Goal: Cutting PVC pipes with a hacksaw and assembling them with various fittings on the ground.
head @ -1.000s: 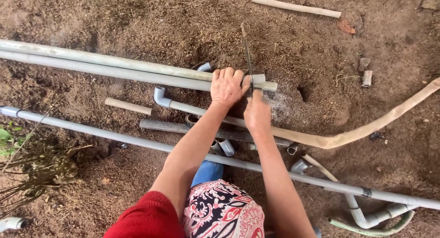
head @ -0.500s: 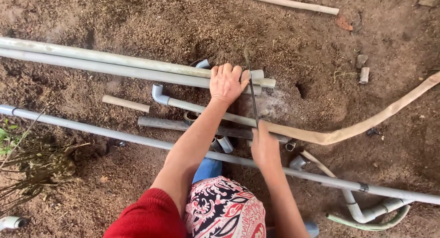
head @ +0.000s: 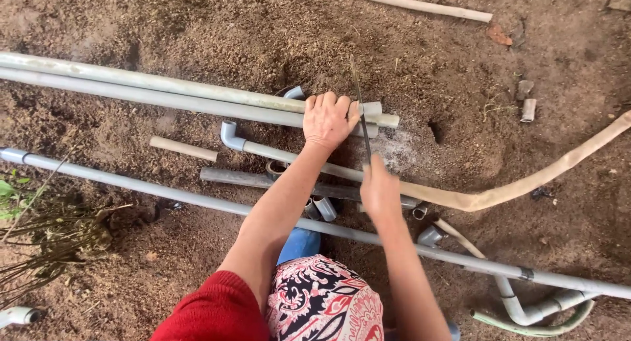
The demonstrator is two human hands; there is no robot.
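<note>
Pulled back toward the body since half a second ago, the right hand (head: 379, 188) stays clamped on a thin saw blade (head: 360, 117), which crosses the grey pipes (head: 164, 94) near their cut ends. Just left of the blade, the left hand (head: 327, 119) presses those pipes, fingers together. Bare dirt (head: 263, 32) lies open beyond; a pale curved hose (head: 539, 177) and pipe elbows (head: 231, 135) crowd the near side.

Short tan pipe offcut (head: 426, 6) lies on soil at top; curved tan hose (head: 526, 182) at right; dry twigs (head: 46, 239) at left
</note>
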